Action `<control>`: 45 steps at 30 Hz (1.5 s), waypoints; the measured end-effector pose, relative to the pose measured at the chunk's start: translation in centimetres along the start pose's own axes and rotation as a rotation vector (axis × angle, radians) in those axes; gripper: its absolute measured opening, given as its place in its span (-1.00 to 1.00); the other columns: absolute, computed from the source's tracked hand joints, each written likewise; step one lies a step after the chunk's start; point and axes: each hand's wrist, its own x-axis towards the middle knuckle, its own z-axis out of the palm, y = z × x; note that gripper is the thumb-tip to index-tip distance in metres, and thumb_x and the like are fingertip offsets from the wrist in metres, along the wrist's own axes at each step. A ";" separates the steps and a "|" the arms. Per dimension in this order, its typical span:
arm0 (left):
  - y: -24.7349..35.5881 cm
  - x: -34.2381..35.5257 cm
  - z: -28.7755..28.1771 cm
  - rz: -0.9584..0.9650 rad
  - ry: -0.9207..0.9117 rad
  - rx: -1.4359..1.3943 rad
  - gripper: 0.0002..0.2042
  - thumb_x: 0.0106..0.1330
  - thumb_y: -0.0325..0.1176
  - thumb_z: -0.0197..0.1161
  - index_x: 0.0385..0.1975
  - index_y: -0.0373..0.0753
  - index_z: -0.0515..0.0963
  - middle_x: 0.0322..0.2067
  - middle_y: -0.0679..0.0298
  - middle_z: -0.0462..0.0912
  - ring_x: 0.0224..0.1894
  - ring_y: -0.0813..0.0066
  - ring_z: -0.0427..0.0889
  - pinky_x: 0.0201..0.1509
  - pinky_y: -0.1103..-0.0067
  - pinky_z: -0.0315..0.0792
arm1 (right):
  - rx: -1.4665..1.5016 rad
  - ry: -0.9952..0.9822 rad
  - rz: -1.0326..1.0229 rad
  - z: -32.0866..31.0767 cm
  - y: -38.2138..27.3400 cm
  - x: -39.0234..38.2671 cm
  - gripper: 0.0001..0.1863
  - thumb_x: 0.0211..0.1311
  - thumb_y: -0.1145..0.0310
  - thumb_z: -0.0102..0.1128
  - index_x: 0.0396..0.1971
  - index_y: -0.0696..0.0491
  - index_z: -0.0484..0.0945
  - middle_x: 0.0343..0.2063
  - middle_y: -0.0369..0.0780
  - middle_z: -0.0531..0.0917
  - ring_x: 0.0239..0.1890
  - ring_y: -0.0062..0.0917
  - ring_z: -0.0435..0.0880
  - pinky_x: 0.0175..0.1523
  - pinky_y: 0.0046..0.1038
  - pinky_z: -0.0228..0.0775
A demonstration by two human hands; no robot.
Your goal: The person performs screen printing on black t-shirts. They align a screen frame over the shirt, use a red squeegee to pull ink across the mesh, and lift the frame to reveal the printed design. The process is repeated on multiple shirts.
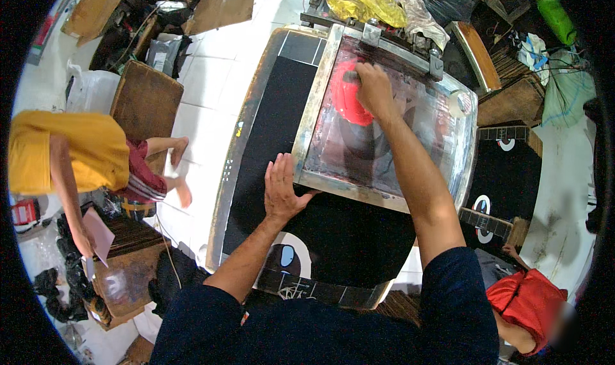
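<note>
A wooden-edged printing screen (359,187) lies on a black cloth (269,96) spread over a board. Bright red ink (349,102) covers an oval patch near the far left of its mesh. My right hand (375,89) is closed over that patch, gripping a small dark-grey tool (350,76) whose lower part I cannot make out. At the frame's near left corner, my left hand (283,189) rests with fingers stretched out and the thumb along the frame's near edge. Closer to me, a printed white and blue eye shape (287,256) shows on the cloth.
Metal hinge clamps (371,33) hold the screen's far edge, with a yellow cloth (365,3) behind. A round tape roll (459,103) sits on the screen's right. Another printed black board (506,173) stands right. People in yellow (70,150) and red (528,304) are at either side.
</note>
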 end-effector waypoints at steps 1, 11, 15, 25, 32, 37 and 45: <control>0.0 0.0 0.0 -0.008 -0.010 -0.007 0.20 -0.06 0.09 0.62 0.51 -0.40 0.06 0.44 -0.09 0.23 0.54 0.00 0.17 0.61 0.06 0.00 | -0.011 -0.024 -0.019 -0.4 -0.1 -1.2 -0.59 0.02 0.62 0.18 -0.06 0.06 0.59 -0.16 -0.12 0.66 -0.05 -0.07 0.61 0.05 -0.08 0.46; 0.0 0.1 -0.1 0.011 0.006 -0.028 0.22 -0.11 0.03 0.65 0.51 -0.42 0.04 0.45 -0.11 0.22 0.53 -0.04 0.17 0.60 0.04 0.03 | -0.020 -0.033 -0.025 -0.7 1.2 2.0 -0.63 -0.01 0.53 0.30 -0.12 -0.03 0.63 -0.15 -0.16 0.71 -0.05 -0.17 0.68 -0.07 -0.08 0.51; -0.1 0.0 0.0 0.027 0.019 0.011 0.22 -0.09 0.07 0.64 0.51 -0.42 0.04 0.44 -0.12 0.24 0.53 -0.04 0.19 0.59 0.04 0.05 | -0.068 -0.006 -0.007 -0.2 0.8 2.2 -0.65 -0.03 0.51 0.32 -0.16 0.02 0.59 -0.16 -0.15 0.69 -0.05 -0.14 0.66 -0.03 -0.04 0.51; -0.3 0.6 -0.3 -0.049 0.057 -0.223 0.13 -0.03 0.06 0.62 0.45 -0.47 0.14 0.40 -0.18 0.31 0.52 -0.08 0.22 0.61 0.05 0.02 | -0.095 -0.052 -0.030 -2.7 -2.4 -7.9 -0.62 -0.02 0.59 0.29 -0.13 0.02 0.54 -0.20 -0.18 0.62 -0.08 -0.13 0.60 -0.03 -0.10 0.41; -1.1 0.1 0.7 -0.022 0.155 -0.483 0.11 -0.03 -0.06 0.67 0.47 -0.42 0.15 0.39 -0.18 0.36 0.42 -0.03 0.43 0.43 0.29 0.42 | 0.062 -0.141 0.021 -4.3 -0.2 -3.9 -0.59 -0.02 0.51 0.40 -0.08 0.05 0.60 -0.14 -0.10 0.70 -0.04 -0.05 0.66 0.02 -0.08 0.52; -1.0 0.0 0.5 -0.036 0.144 -0.486 0.08 -0.02 -0.08 0.67 0.47 -0.37 0.16 0.38 -0.18 0.37 0.40 -0.03 0.44 0.34 0.34 0.52 | 0.083 -0.146 -0.038 -5.8 -0.8 -5.0 -0.67 0.06 0.46 0.43 -0.12 0.07 0.63 -0.25 -0.04 0.71 -0.13 -0.03 0.71 -0.07 -0.12 0.52; -0.9 0.2 0.5 0.024 0.214 -0.423 0.07 -0.05 -0.12 0.69 0.46 -0.35 0.18 0.37 -0.18 0.39 0.34 -0.05 0.52 0.28 0.34 0.58 | 0.079 -0.172 0.017 -3.3 1.6 1.4 -0.60 0.07 0.43 0.43 -0.03 0.02 0.66 -0.15 -0.04 0.75 -0.05 -0.05 0.73 0.02 -0.08 0.56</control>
